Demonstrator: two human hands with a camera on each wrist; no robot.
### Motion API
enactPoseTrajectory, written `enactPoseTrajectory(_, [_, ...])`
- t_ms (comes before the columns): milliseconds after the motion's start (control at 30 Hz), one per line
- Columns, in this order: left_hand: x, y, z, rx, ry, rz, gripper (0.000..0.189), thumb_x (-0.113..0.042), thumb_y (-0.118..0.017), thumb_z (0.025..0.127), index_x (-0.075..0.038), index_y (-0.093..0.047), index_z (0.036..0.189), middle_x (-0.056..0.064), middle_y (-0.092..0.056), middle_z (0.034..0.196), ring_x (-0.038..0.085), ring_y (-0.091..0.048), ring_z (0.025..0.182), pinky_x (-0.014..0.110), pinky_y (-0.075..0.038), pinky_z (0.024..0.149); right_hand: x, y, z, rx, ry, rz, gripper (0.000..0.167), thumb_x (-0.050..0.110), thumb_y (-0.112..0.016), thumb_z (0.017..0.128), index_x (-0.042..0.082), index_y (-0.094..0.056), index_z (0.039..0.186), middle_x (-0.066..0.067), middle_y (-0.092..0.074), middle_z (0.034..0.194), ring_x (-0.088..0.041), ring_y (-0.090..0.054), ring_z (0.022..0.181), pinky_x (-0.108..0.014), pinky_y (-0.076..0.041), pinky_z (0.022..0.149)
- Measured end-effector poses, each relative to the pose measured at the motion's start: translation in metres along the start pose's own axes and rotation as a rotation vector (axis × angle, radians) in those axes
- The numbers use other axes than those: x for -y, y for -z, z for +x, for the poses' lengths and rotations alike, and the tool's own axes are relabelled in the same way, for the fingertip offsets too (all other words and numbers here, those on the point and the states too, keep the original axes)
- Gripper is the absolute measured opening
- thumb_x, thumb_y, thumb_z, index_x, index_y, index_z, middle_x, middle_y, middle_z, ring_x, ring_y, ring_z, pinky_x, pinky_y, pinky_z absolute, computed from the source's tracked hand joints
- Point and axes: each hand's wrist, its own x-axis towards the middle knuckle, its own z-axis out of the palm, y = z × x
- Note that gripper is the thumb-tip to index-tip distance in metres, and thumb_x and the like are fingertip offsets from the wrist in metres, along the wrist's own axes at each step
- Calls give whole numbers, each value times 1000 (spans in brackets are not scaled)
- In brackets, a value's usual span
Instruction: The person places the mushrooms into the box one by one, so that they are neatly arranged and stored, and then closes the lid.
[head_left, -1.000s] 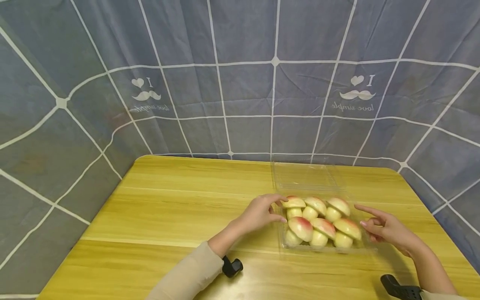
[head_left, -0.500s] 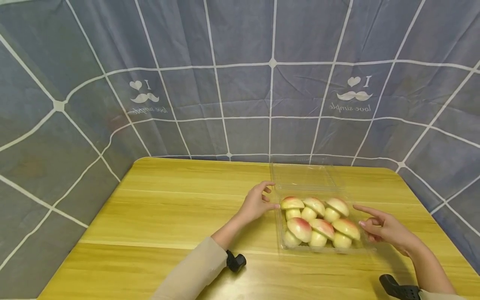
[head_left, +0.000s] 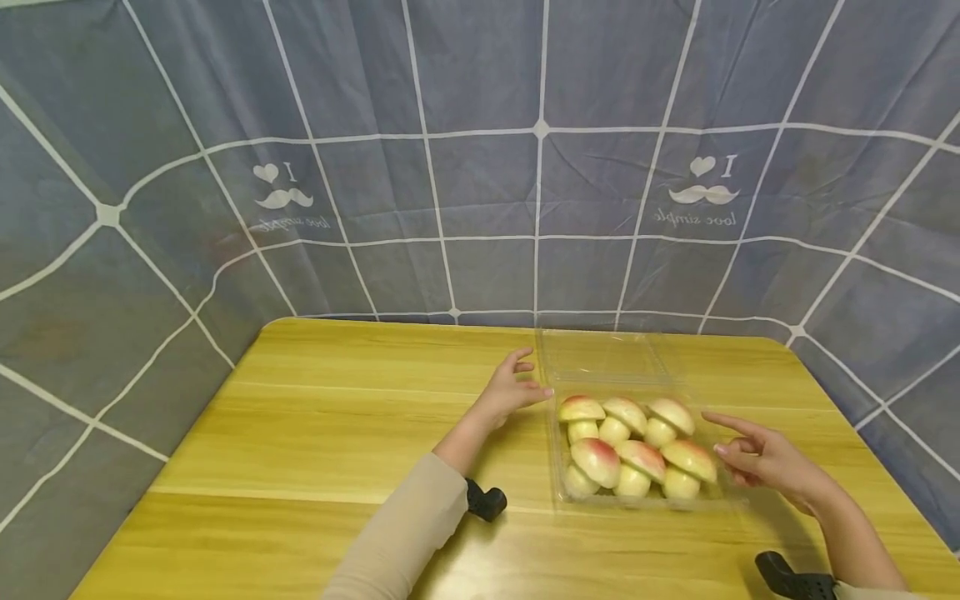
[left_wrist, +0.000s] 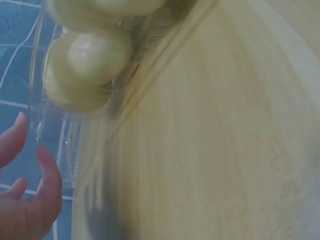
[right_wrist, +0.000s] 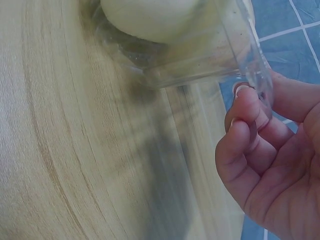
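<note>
A clear plastic clamshell box (head_left: 557, 475) lies on the table with its lid (head_left: 600, 354) folded back toward the curtain. Two rows of mushroom-shaped pieces (head_left: 596, 462), pale yellow with pink-red tops, fill its base. At the far left corner, by the hinge, my left hand (head_left: 506, 396) has its fingers spread and holds nothing; the thumb tip comes right to the box edge. On the other side my right hand (head_left: 780, 462) pinches the box's right rim. The right wrist view shows the rim between the thumb and curled fingers (right_wrist: 242, 102).
The wood-grain table (head_left: 360, 417) extends left and forward of the box. A grey-blue curtain (head_left: 480, 183) with white grid lines stands behind its far edge and at both sides. Each wrist wears a black camera mount (head_left: 486, 502).
My left hand has left the far-left mushroom-shaped piece and moved away from me along the box's left side to the hinge corner. The right hand keeps its place at the rim.
</note>
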Motion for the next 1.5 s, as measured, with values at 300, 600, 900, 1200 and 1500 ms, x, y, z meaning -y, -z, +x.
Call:
enactPoseTrajectory(300, [2,-3,12,62,106,-195,85,18,-60,80,-6,-16,148,20,-28,144,40,-41,124,36,-46,91,-2,-1,0,5,20,3,58,-4,-42,97,43,-45,132,4,-55,71,-10,-44,53,-40,-23,46])
enactPoseTrajectory(600, [2,-9,19,44,127,-237,87,23,-57,77,-4,-14,148,19,-29,145,33,-42,124,32,-48,89,-2,0,-2,-19,3,-23,57,-1,-43,97,43,-45,131,4,-55,70,-8,-47,54,-40,-27,45])
enactPoseTrajectory(900, [0,-12,19,32,124,-217,87,22,-58,78,-5,-16,149,19,-31,143,29,-42,124,29,-48,88,-3,1,-3,-12,-3,-13,56,-1,-43,97,43,-45,132,4,-54,69,-7,-48,55,-40,-25,46])
enactPoseTrajectory(1200, [0,-12,17,41,148,-266,87,24,-55,77,-1,-12,148,20,-26,145,29,-40,126,30,-47,89,-2,-3,-2,-31,-58,-37,51,5,-47,97,44,-44,130,6,-53,68,-5,-48,57,-37,-35,45])
enactPoseTrajectory(1500, [-1,-10,22,50,176,-328,84,25,-51,78,-2,-14,148,16,-27,141,21,-43,117,15,-48,67,-1,0,1,-16,-24,-27,55,1,-44,97,44,-44,131,3,-52,69,-10,-45,55,-37,-29,45])
